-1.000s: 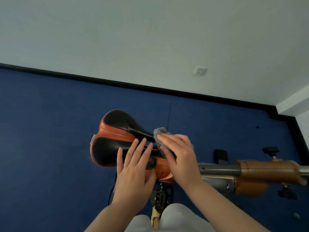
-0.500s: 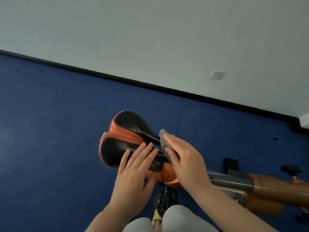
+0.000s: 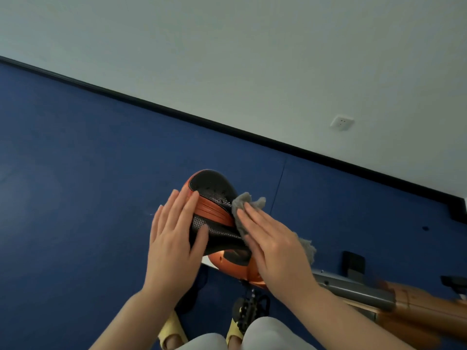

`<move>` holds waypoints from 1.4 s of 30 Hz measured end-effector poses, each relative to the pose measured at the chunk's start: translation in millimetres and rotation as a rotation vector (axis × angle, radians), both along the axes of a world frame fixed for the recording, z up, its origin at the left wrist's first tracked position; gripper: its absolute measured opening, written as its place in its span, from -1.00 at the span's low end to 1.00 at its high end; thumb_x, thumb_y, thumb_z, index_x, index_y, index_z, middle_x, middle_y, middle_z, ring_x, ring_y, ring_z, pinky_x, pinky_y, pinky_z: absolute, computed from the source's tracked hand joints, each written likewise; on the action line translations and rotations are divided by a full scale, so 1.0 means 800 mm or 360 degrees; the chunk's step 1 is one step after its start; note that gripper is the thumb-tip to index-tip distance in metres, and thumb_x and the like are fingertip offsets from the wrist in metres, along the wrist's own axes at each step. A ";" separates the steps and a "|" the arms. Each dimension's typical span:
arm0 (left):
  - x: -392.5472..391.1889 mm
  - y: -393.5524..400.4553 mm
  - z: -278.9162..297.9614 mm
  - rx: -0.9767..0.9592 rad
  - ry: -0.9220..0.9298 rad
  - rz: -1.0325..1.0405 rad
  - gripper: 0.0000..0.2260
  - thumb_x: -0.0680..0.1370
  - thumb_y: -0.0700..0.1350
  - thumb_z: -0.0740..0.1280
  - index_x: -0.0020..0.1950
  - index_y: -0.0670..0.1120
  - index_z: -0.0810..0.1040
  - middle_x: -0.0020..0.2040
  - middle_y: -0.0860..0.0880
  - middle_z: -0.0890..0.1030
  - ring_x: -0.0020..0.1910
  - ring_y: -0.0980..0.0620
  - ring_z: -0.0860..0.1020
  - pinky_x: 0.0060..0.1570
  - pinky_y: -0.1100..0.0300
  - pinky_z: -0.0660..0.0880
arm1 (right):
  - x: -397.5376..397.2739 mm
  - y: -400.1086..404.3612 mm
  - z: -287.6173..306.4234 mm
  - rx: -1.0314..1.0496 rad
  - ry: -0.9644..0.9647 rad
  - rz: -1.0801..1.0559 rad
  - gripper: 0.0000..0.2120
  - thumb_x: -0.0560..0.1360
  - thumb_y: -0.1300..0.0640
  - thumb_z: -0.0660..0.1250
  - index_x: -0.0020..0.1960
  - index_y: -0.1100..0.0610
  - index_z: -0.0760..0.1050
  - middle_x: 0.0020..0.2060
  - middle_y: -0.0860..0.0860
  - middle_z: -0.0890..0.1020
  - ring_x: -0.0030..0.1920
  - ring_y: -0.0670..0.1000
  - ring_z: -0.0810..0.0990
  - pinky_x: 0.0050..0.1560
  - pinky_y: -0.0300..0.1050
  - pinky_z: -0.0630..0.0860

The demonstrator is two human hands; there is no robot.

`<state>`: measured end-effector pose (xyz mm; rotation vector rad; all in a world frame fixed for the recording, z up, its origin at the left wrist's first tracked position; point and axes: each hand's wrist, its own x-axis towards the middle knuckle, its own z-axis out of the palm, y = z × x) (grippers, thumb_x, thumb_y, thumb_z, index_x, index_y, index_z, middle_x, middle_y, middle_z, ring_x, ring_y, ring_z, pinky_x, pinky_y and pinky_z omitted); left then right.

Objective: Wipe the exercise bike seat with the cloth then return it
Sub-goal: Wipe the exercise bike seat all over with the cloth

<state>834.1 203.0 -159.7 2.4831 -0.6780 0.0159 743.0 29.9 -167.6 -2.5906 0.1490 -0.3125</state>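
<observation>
Right hand [image 3: 274, 246], fingers flat, pressing cloth [image 3: 246, 205] on seat [image 3: 214, 198]; left hand [image 3: 174, 238], fingers straight, bracing. Loose cloth may slip off, seemingly unpinched.

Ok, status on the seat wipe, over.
Left hand flat, steadying seat. Right hand flat, pressing grey cloth on seat. Nothing in the way.
</observation>
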 end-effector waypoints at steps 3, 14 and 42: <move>0.017 0.006 -0.007 0.0080 0.0058 0.0002 -0.43 0.55 0.18 0.05 0.52 0.09 -0.02 0.53 0.15 0.00 0.50 0.19 -0.12 0.46 0.11 -0.09 | 0.009 0.002 0.001 -0.0041 0.0043 0.0016 -0.58 0.61 0.06 0.10 0.46 0.02 0.30 0.42 -0.06 0.38 0.42 -0.09 0.34 0.40 -0.21 0.22; 0.015 0.011 -0.016 -0.0017 0.0100 -0.0033 -0.42 0.54 0.21 0.02 0.52 0.08 0.00 0.51 0.18 0.06 0.49 0.14 0.02 0.43 0.12 0.07 | 0.022 0.018 -0.008 -0.0136 0.0002 0.0007 -0.57 0.59 0.12 0.18 0.46 -0.02 0.30 0.43 -0.07 0.38 0.44 -0.08 0.32 0.40 -0.16 0.29; 0.012 0.040 -0.018 0.0035 0.0149 -0.0163 -0.44 0.55 0.21 -0.10 0.45 0.20 -0.34 0.44 0.34 -0.33 0.42 0.31 -0.32 0.38 0.28 -0.22 | 0.122 0.032 0.014 0.0142 0.0120 -0.0050 -0.58 0.62 0.03 0.12 0.46 -0.16 0.25 0.45 -0.23 0.29 0.46 -0.27 0.14 0.45 -0.30 0.10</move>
